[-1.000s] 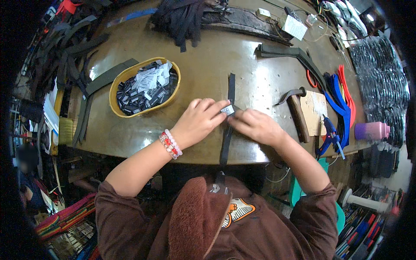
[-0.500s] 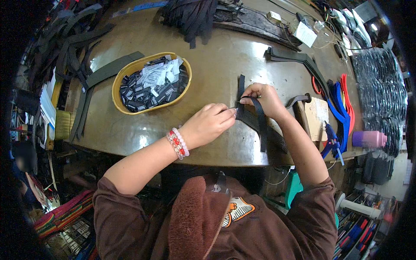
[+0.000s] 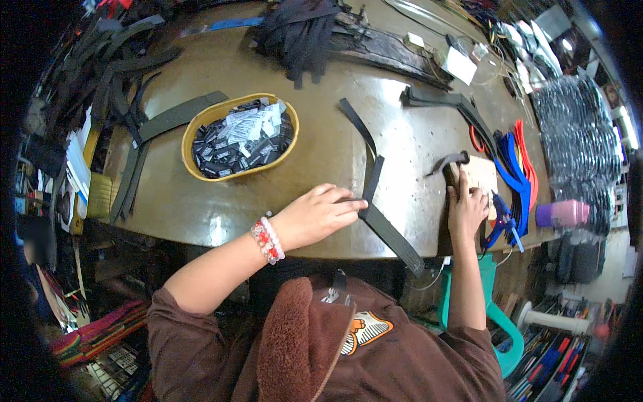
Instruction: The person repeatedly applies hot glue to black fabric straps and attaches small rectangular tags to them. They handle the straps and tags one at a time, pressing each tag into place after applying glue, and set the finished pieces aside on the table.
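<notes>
My left hand [image 3: 318, 218] is closed, its fingertips pinching a black webbing strap [image 3: 392, 241] at the table's near edge. A narrower black strip [image 3: 362, 127] runs up and away from the pinched spot and bends partway along. My right hand [image 3: 467, 214] lies with fingers apart over the handle of a hammer and a pale wooden block [image 3: 481, 174]. The hammer's dark head [image 3: 452, 161] shows just beyond my fingertips; most of its handle is hidden under the hand. Left of my hands, a yellow tub [image 3: 189, 151] holds many small black pieces and white labels.
Blue straps [image 3: 516, 181] and red straps [image 3: 527, 161] lie at the right, beside a blue glue gun [image 3: 504, 218] and a pink-purple bottle [image 3: 562, 214]. Dark straps [image 3: 298, 40] are heaped at the back. A green stool [image 3: 499, 321] stands below the table's right edge.
My right hand has let go of the narrow strip and moved right to the hammer. The strip now lies stretched away from me. My left hand has come slightly nearer with the strap.
</notes>
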`<state>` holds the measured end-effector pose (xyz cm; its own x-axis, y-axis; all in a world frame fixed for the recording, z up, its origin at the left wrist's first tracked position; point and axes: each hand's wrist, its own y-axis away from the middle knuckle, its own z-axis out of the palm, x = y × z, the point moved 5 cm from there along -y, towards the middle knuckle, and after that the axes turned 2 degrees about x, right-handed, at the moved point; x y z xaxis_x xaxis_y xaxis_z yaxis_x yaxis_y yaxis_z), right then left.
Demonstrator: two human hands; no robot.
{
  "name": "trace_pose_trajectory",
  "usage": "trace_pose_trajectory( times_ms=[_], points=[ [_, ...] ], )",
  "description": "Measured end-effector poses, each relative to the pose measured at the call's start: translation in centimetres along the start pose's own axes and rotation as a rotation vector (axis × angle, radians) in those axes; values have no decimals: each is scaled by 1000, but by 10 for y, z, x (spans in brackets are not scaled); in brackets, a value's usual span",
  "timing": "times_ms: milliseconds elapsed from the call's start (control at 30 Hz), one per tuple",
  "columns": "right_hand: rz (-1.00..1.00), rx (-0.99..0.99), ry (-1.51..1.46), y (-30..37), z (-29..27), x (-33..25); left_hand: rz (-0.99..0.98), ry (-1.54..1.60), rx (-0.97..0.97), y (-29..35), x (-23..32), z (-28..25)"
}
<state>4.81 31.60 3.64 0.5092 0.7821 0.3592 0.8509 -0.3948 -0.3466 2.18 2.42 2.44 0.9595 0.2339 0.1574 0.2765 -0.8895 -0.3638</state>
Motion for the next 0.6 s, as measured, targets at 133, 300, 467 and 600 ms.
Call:
trace_pose_trajectory(
  times_ms=[133, 300, 467, 600],
  points=[
    [-151, 201, -711, 17, -23, 5, -347, 106, 199, 6, 6, -12],
    [-422, -61, -944, 94, -90, -46, -633, 250, 345, 16, 10, -3],
    [-372, -270, -1064, 111, -91, -53, -602, 211, 377, 24, 16, -1],
    [-299, -298, -1200, 93, -93, -59, -327, 151, 358, 17, 37, 3]
  ],
)
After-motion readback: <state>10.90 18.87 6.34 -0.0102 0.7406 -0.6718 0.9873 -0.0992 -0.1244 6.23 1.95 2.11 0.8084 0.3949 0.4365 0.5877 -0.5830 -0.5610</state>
